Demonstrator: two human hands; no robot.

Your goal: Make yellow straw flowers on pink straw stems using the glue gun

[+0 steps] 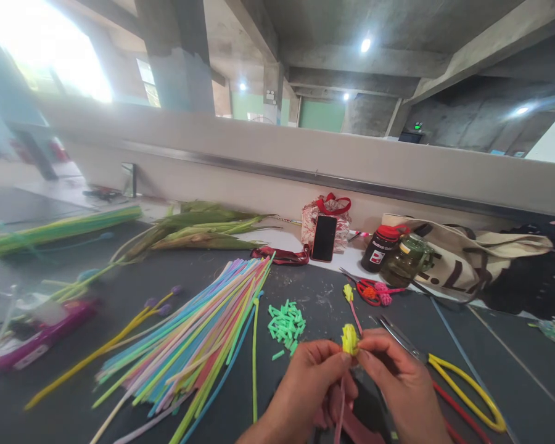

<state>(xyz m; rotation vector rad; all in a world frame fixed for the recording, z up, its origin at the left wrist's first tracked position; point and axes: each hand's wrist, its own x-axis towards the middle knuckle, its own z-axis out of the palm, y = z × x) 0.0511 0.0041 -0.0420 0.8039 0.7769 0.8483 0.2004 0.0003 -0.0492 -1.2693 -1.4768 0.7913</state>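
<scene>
Between my two hands is a small yellow craft flower (349, 338) with a thin pink stem (340, 407) hanging below it. My left hand (309, 382) pinches the flower's base from the left, thumb against fingertips. From the other side my right hand (400, 382) closes thumb and finger on the same base. Just beyond lies a second yellow flower (348, 292) on a pink stem. A pile of short green tube pieces (287, 324) sits left of the hands. Yellow-handled scissors (467, 391) lie beside my right hand.
Left of me spreads a bundle of long pastel tubes (189, 345). Corn stalks (203, 225), a phone (324, 237), a red-lidded bottle (379, 246), a green jug (407, 262) and a canvas bag (444, 256) line the back. Red-handled scissors (367, 291) lie before the bottles.
</scene>
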